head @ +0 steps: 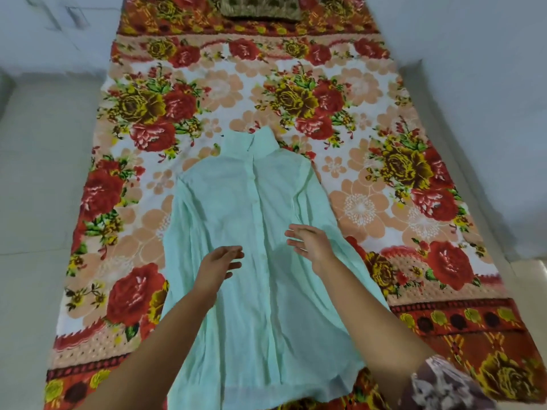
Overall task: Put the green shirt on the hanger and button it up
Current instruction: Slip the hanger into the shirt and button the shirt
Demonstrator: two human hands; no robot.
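Note:
The pale green shirt (pixel 254 232) lies flat on a flowered blanket, collar away from me, its button placket running down the middle and looking closed. No hanger shows; the shoulders hold a hanger-like shape, but I cannot tell if one is inside. My left hand (pixel 220 263) hovers over the shirt's left front with fingers straight and spread, holding nothing. My right hand (pixel 307 239) is over the right front, fingers straight, also holding nothing. Both hands are blurred.
The red, orange and yellow flowered blanket (pixel 370 202) covers a bed or mat. A dark patterned pillow (pixel 260 7) lies at its far end. Pale floor (pixel 38 173) runs along the left, and a pale wall (pixel 488 113) on the right.

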